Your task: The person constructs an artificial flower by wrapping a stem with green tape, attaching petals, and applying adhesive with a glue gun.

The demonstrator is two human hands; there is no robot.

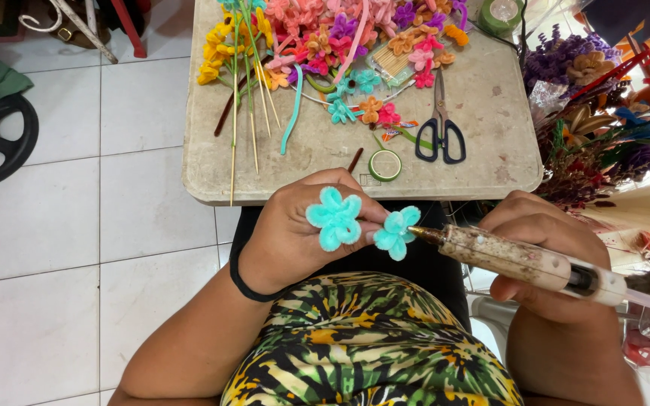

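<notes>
Teal pipe-cleaner flowers (362, 223), two, pinched in left hand (295, 233), grip closed on them, below tabletop (490, 162) edge. Right hand (547, 259) wraps glue gun (520, 262); nozzle touches the 3 o'clock flower. Step: gluing. Next likely needs steady pressure at the joint.
</notes>
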